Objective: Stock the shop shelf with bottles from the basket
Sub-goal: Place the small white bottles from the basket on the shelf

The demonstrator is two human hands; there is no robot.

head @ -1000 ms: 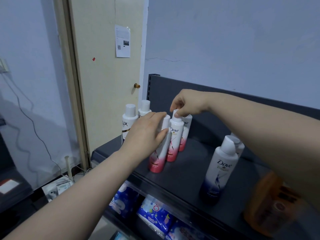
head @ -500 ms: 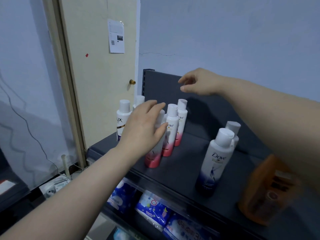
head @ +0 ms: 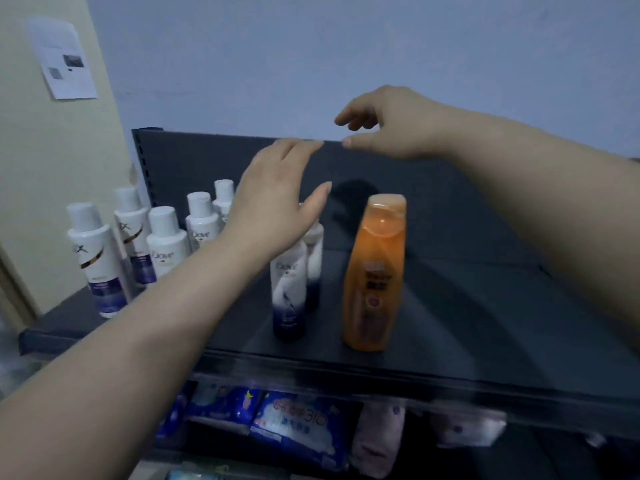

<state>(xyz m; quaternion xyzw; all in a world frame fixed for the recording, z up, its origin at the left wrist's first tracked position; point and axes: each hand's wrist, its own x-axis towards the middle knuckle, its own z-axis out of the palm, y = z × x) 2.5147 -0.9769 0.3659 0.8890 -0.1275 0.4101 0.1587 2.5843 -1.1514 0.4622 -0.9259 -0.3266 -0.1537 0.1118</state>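
1. Shelf (head: 467,323), dark metal, w/ back panel (head: 467,209): carries every btl in view. Basket not in view.
2. Left hand (head: 273,209): fingers straight & spread, holds nothing. Palm faces down over front Dove bottle (head: 288,299) and hides its cap. Touching or just above: cannot tell.
3. Front Dove bottle: white w/ dark-blue base, upright, long axis vertical. Stands near shelf front edge, abt mid-length.
4. Rear Dove bottle (head: 314,258): same type, upright, just behind the front one, toward back panel.
5. Orange bottle (head: 375,271): upright, near front edge, just beside the Dove pair on their right. Gap shows between them, no contact.
6. Right hand (head: 394,124): fingers loosely curled, thumb out, empty. Hangs high, abt level w/ top edge of back panel, above & behind orange bottle, well clear of its cap.
7. Key relation (judgement): Dove pair lies straight down from left palm, so left hand is nearer. Orange bottle lies down & toward front edge from right hand, so right hand is nearer there. All axes vertical, so either pick looks like a drop onto the cap or shoulder, and right hand has farther to go.
8. Left end of shelf: Lux bottles (head: 95,258), two, then more white-capped Dove btls (head: 165,244) toward back panel, all upright.
9. Lower shelf: blue & pink soft packs (head: 294,427).
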